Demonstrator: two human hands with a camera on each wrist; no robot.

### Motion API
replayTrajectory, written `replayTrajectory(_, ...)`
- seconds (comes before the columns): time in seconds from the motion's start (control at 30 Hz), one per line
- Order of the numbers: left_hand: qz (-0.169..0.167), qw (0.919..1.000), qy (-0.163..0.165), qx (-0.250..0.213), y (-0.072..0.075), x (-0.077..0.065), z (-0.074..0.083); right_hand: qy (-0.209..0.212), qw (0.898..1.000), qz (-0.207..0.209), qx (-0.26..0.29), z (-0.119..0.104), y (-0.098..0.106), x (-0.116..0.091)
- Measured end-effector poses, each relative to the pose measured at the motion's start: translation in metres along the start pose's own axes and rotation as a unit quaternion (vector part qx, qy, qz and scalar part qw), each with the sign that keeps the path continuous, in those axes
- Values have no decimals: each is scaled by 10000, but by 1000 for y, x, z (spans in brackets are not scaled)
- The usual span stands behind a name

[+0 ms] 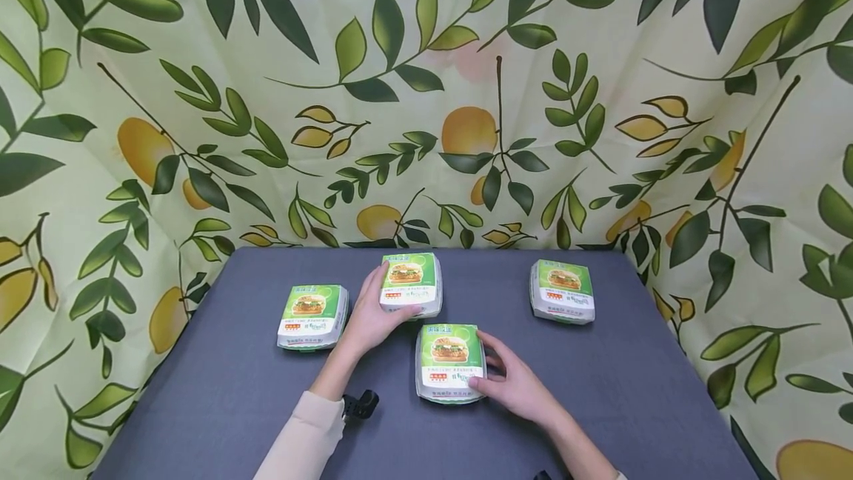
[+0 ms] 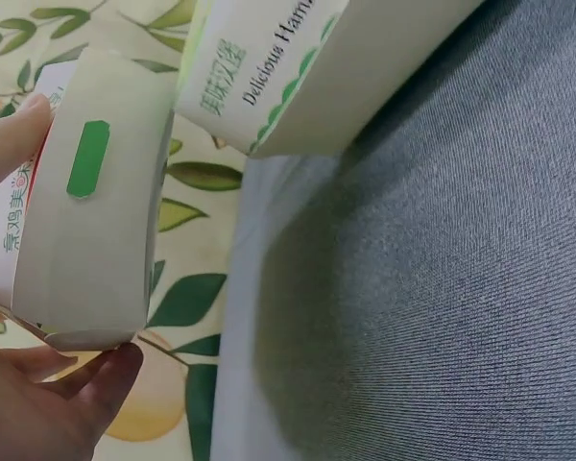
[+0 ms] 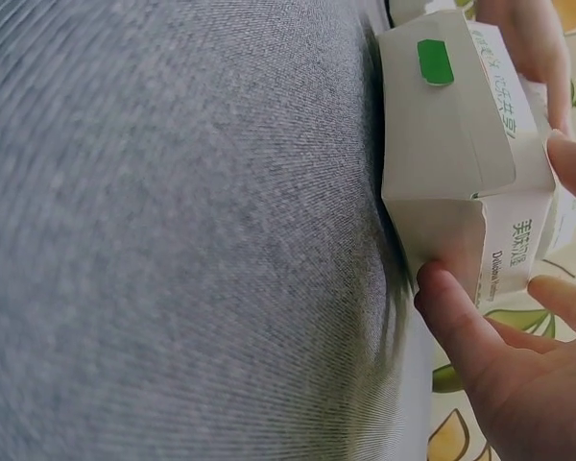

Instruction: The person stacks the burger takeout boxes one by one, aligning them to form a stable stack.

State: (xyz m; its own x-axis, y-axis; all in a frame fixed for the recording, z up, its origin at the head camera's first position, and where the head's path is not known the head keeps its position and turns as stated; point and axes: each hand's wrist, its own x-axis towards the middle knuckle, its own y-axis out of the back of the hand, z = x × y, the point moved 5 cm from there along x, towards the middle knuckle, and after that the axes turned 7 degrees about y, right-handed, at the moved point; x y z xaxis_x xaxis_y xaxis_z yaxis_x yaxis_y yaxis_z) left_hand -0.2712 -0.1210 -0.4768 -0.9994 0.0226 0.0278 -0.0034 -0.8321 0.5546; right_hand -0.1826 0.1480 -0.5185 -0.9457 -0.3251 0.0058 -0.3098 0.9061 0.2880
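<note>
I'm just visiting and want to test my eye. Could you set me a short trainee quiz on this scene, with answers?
1. How many boxes are there?
2. True or false: both grips are on the same box.
3. What is pictured on the lids? A) a fish; B) a burger; C) a cup.

Key:
1. Four.
2. False: the right grip holds the nearest box, the left grip a box farther back.
3. B.

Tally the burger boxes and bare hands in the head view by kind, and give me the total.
Burger boxes: 4
Bare hands: 2
Total: 6
</note>
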Motion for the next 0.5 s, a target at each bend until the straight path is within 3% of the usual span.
replayTrajectory(0.3,-35,9999,-148,-21,3,-15,14,286,9996,-24,15,-5,5,-1)
replayTrajectory(0.5,-77,9997,-217,4,0,-22,22,237,9995,170,-156,-10,11,-1)
